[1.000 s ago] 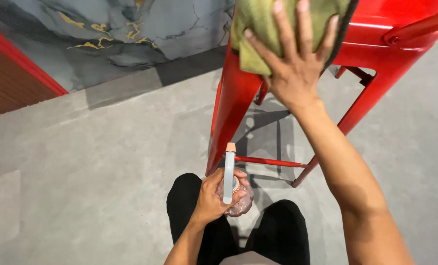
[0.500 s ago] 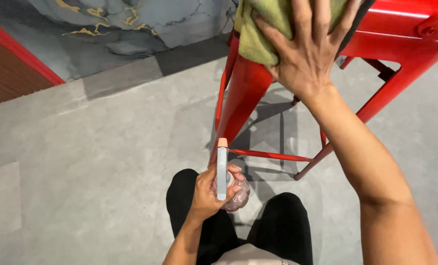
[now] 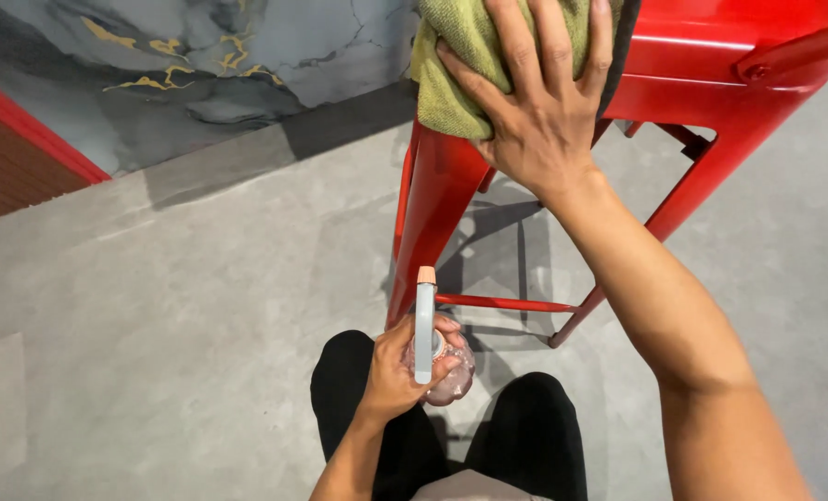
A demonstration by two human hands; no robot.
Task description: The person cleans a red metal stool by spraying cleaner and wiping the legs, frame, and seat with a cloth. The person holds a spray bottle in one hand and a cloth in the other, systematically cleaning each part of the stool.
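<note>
Floor: [image 3: 173, 306] I see grey concrete-look tiles with faint joints, filling most of my view.
Wall panel: [image 3: 247, 56] at the top left I make out a dark marbled surface, blue-grey with gold veins, meeting the floor along a slanted line.
Red trim: [image 3: 33, 130] a red strip runs diagonally along the panel's left edge.
Brown slats: [image 3: 6, 181] ribbed brown cladding sits just beside the trim, at my far left.
Trousers: [image 3: 516, 436] black, at the bottom edge.
</note>
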